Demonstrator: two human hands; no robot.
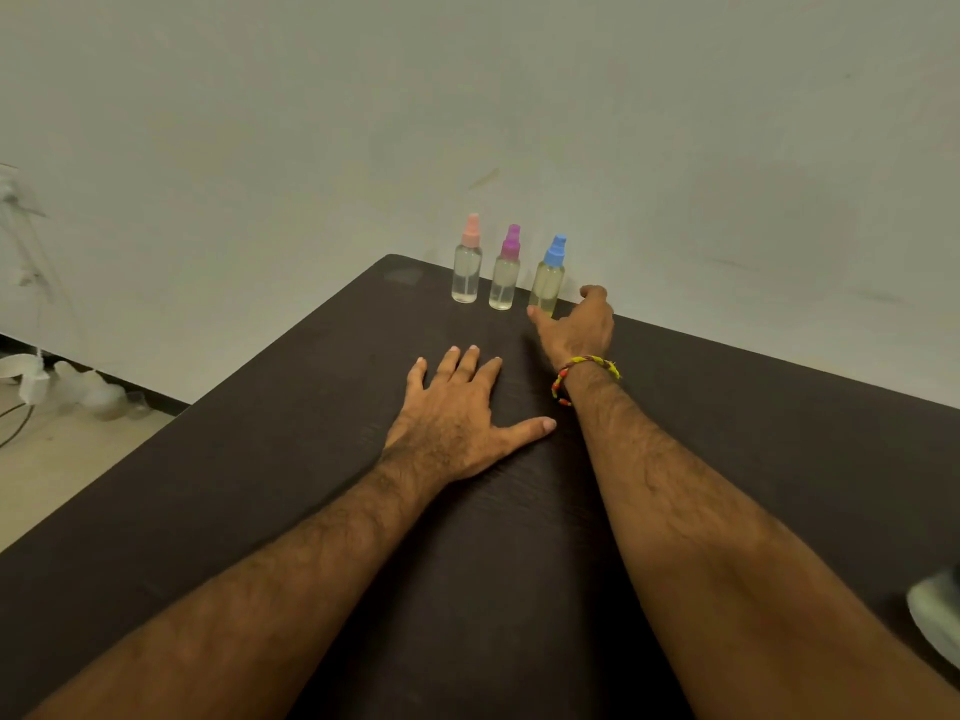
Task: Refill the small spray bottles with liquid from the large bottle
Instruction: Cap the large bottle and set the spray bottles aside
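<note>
Three small clear spray bottles stand upright in a row near the far corner of the dark table [311,459]: one with a pink cap [467,267], one with a purple cap [505,275] and one with a blue cap [549,280]. My right hand [579,324], with a braided band on the wrist, is just to the right of the blue-capped bottle, thumb pointing toward its base, fingers loosely bent, holding nothing. My left hand [457,407] lies flat on the table with fingers spread. No large bottle shows clearly.
A pale wall stands right behind the bottles. A blurred pale object [937,615] sits at the table's right edge. On the floor at left lie white items and cables [62,381].
</note>
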